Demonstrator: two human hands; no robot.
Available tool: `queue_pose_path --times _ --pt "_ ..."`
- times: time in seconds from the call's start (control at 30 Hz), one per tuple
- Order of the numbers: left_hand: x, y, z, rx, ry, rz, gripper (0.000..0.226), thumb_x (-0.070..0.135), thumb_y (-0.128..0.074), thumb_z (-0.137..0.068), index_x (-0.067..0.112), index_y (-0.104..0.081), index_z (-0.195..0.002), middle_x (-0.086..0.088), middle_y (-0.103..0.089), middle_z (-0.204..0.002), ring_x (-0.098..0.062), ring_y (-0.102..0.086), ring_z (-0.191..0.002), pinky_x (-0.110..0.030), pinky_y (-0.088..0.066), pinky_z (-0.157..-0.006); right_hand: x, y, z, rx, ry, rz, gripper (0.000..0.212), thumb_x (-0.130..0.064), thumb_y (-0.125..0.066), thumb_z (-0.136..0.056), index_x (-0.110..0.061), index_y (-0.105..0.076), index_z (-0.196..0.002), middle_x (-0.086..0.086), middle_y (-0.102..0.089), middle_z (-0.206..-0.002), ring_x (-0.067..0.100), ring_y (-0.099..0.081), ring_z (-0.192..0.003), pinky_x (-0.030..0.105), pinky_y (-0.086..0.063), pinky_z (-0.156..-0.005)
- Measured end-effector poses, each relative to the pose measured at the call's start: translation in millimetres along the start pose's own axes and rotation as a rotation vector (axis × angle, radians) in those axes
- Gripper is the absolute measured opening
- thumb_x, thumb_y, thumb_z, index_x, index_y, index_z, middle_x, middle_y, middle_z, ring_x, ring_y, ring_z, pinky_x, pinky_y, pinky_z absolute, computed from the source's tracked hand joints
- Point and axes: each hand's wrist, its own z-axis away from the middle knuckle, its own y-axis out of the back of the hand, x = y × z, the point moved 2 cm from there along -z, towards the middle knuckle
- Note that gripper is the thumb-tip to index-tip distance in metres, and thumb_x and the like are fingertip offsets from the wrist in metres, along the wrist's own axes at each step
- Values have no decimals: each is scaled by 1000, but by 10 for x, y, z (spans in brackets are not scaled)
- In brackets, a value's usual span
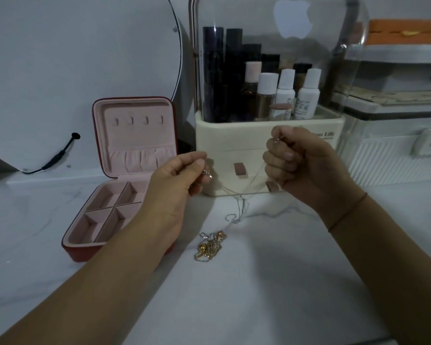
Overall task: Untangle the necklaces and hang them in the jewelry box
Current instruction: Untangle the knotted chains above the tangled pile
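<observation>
Silver necklace (pixel 241 207) between left hand (pixel 177 188) and right hand (pixel 304 168), fingers (pixel 200 162) pinching its ends, jewelry box (pixel 135 138) open

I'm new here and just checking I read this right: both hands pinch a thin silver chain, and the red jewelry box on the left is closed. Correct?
Not quite. The head view shows the jewelry box standing open, its pink inside on show. The rest holds: the left hand and the right hand each pinch the thin silver chain.

Jewelry box (pixel 98 135): red shell, matt pink velvety lining. Necklaces (pixel 209 246): shiny gold, silver metal. Countertop (pixel 271 282): glossy white marble-look.
</observation>
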Motion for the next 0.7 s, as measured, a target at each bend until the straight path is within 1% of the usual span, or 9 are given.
queue_pose_path --times 0.07,0.2,0.27,0.37,0.43,0.5,0.6,0.67,0.7 --pt "7 34 -30 54 11 34 16 6 -57 -91 17 -69 -93 3 -67 -68 -7 -60 -64 -18 -47 -62 -43 48 -3 7 25 -42 9 -23 -51 -83 -17 -49 -77 -9 -38 -49 4 -27 -43 17 -22 -41" --pt "37 77 -66 125 8 89 17 5 -55 -92 17 -66 -91 7 -65 -62 -2 -60 -55 -13 -47 -53 -189 190 11 40 79 -165 12 -24 -49 -85 -19 -51 -74 -9 -41 -49 3 -28 -44 16 -21 -42" --pt "34 88 -74 141 1 79 17 5 -55 -93 18 -66 -90 8 -65 -61 -2 -60 -55 -14 -47 -54 -268 261 27 62 111 -221 10 -24 -50 -84 -18 -51 -76 -9 -43 -49 3 -30 -44 14 -21 -43" --pt "19 107 -90 179 -2 61 18 5 -55 -93 18 -66 -88 6 -64 -67 -3 -58 -54 -14 -46 -54 -358 364 58 141 151 -291 18 -25 -48 -84 -17 -55 -70 -9 -42 -47 3 -31 -42 14 -17 -44" --pt "21 121 -101 211 5 63 19 5 -54 -93 19 -66 -88 4 -62 -71 -3 -57 -55 -14 -46 -53 -403 415 78 176 181 -325 22 -25 -46 -85 -17 -56 -68 -9 -41 -46 4 -31 -40 14 -19 -43" --pt "28 128 -106 240 14 74 20 5 -52 -94 18 -65 -88 2 -59 -73 -4 -55 -55 -14 -47 -53 -425 463 86 189 205 -339 21 -25 -47 -85 -17 -56 -68 -8 -39 -46 5 -30 -39 14 -21 -42" --pt "47 141 -102 293 22 98 20 5 -51 -95 18 -64 -87 0 -59 -76 -5 -54 -59 -17 -47 -60 -449 537 89 207 228 -326 20 -25 -48 -83 -17 -56 -67 -8 -37 -44 5 -29 -39 15 -21 -40" --pt "61 168 -110 360 20 77 20 7 -51 -95 21 -64 -87 2 -61 -73 -5 -54 -59 -20 -47 -61 -476 588 103 229 247 -324 20 -26 -49 -83 -17 -57 -68 -8 -36 -44 4 -30 -38 15 -22 -40" --pt "68 190 -114 400 10 55 20 8 -52 -95 22 -64 -86 4 -61 -69 -4 -53 -56 -18 -47 -58 -492 613 111 245 258 -328 20 -25 -50 -84 -17 -58 -68 -8 -36 -44 4 -30 -38 15 -23 -40"
